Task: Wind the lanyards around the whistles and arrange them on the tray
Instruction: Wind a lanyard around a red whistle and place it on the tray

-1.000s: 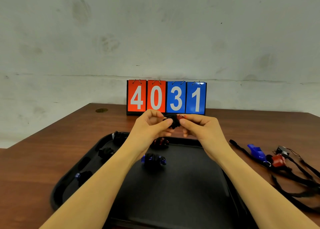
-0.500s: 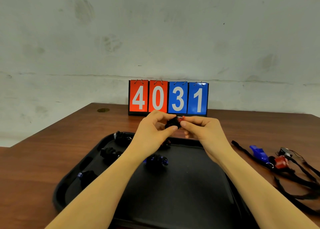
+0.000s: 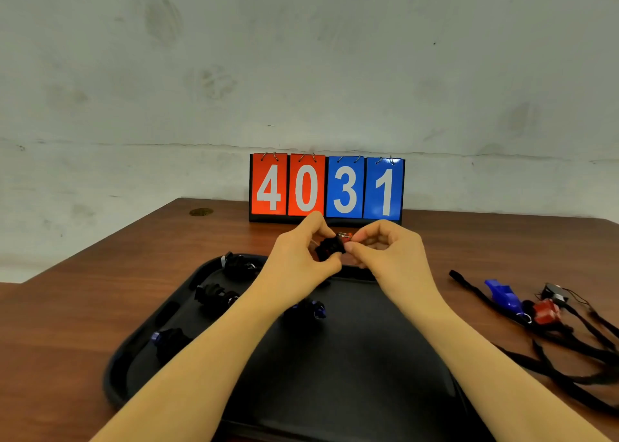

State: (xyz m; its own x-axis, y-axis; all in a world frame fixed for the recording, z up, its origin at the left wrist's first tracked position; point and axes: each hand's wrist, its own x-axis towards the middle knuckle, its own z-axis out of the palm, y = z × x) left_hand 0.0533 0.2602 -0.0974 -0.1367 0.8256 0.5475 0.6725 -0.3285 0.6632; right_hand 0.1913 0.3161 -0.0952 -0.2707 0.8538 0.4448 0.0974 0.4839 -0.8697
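Note:
Above the far edge of the black tray [image 3: 335, 391], my left hand [image 3: 298, 260] and my right hand [image 3: 388, 254] hold one red whistle [image 3: 331, 248] between them. Black lanyard is wound round most of it; its red end and metal ring show near my right fingertips. My left thumb and fingers grip the wound bundle and my right fingers pinch its red end. Several wound whistles lie on the tray's left side, among them one at the far corner [image 3: 238, 264], one below it [image 3: 214, 296] and a blue one [image 3: 306, 311]. Part of another is hidden behind my left wrist.
On the wooden table right of the tray lie a blue whistle [image 3: 504, 296], a red whistle [image 3: 546, 311] and a dark whistle [image 3: 554, 291] with loose tangled black lanyards [image 3: 569, 348]. A flip scoreboard [image 3: 326, 187] reading 4031 stands at the table's back against the wall.
Both hands have stayed above the tray's far edge. My fingers have shifted on the bundle, and the red end with its ring now shows more.

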